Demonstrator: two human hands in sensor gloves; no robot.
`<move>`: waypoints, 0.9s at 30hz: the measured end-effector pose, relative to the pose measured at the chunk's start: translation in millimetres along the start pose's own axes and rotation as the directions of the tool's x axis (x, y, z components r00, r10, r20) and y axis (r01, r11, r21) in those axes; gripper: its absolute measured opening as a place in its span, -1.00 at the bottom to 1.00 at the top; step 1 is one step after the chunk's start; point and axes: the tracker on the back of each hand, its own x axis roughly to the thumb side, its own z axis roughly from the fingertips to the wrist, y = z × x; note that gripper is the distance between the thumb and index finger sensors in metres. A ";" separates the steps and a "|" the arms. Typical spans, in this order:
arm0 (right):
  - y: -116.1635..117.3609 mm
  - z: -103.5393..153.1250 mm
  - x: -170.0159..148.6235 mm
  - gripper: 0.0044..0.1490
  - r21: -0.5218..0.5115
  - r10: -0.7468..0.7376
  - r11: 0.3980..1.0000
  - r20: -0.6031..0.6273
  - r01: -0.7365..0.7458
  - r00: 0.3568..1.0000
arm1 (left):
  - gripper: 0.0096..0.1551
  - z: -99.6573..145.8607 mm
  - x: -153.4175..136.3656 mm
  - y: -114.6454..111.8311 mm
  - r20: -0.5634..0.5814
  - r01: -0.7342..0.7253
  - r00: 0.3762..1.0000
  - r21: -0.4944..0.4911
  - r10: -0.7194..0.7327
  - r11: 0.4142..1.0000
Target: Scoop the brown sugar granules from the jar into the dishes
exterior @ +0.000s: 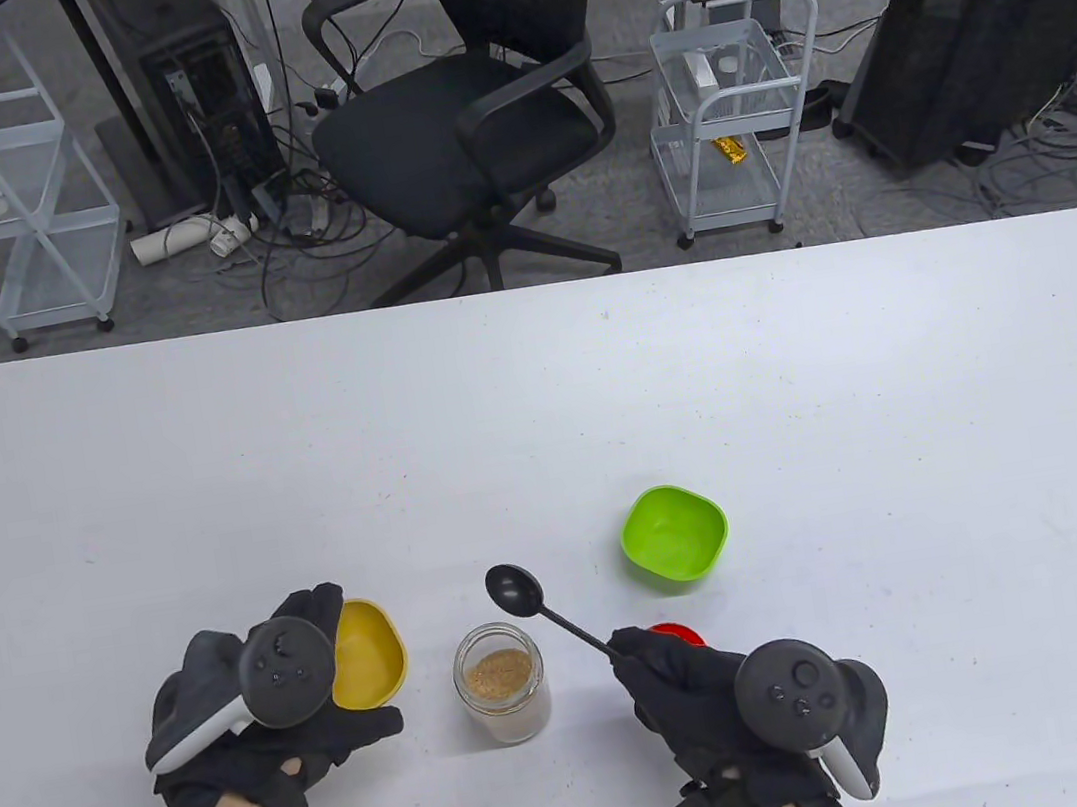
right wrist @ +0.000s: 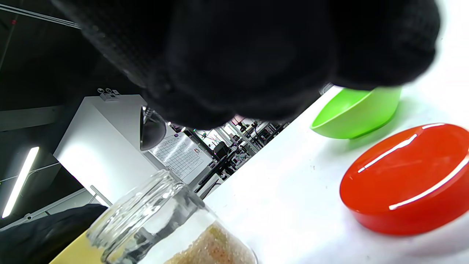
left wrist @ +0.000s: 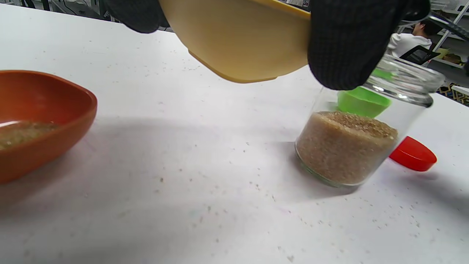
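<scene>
White table (exterior: pixel 796 365) under me, glass jar of brown sugar (exterior: pixel 501 682) open at centre, red lid (left wrist: pixel 413 154) just behind it. My left hand (exterior: pixel 270 706) grips the yellow dish (exterior: pixel 368 651), lifted off the table beside the jar; an orange dish (left wrist: pixel 40 121) already has sugar, the green dish (exterior: pixel 674 535) waits. My right hand (exterior: pixel 703 692) pinches the black spoon (exterior: pixel 549 609), bowl empty over the jar; I reckon next comes the dip, straight down through the mouth.

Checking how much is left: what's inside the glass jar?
The open clear glass jar holds brown sugar granules, filling roughly its lower half. The spoon isn't in it. Its very bottom is covered by the sugar.
</scene>
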 end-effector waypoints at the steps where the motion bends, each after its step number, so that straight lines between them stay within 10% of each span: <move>1: 0.1 -0.4 -0.4 -0.52 0.002 0.000 1.000 -0.001 0.000 1.000 | 0.50 1.9 0.1 -3.8 -0.003 -0.011 1.000 0.010 0.011 1.000; 12: 2.9 -2.9 -2.5 -0.52 0.021 0.010 1.000 -0.011 -0.010 1.000 | 0.49 18.6 -7.5 -40.8 -0.035 -0.040 0.998 0.167 0.046 0.985; 27: 5.6 -0.7 -1.8 -0.52 0.024 0.074 0.997 -0.011 -0.074 0.997 | 0.49 10.5 -15.1 -56.9 -0.018 -0.075 0.997 0.077 0.076 0.994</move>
